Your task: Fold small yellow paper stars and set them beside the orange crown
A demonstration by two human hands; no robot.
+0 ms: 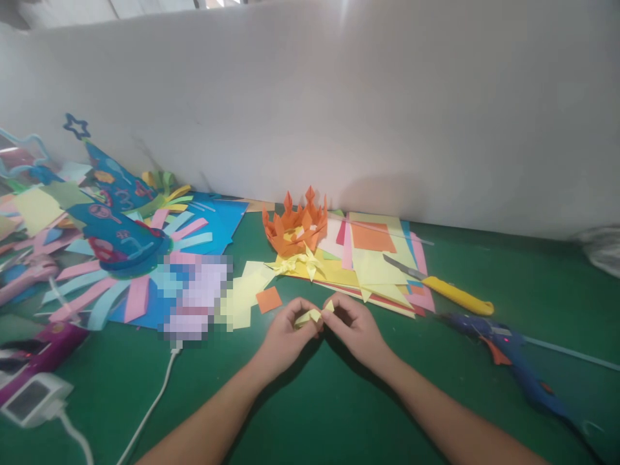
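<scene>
Between my two hands is a small piece of folded yellow paper [308, 318], pinched low over the green table. My left hand [290, 326] closes its thumb and fingers on the larger part of it. My right hand [352, 323] pinches the pointed end, its fingertips touching those of the left. Just beyond them lie yellow folded paper stars [310, 263], and behind these stands an orange folded paper crown [296, 226]. An orange paper square [268, 299] lies a little left of my left hand.
Coloured paper sheets [382, 265] lie stacked behind my right hand, with a yellow utility knife [458, 295] on them. A blue glue gun [513, 355] rests at right. Decorated blue cone hats [116, 239], a purple glue gun [43, 352] and a white cable [155, 403] occupy the left. A pale wall [339, 110] borders the back.
</scene>
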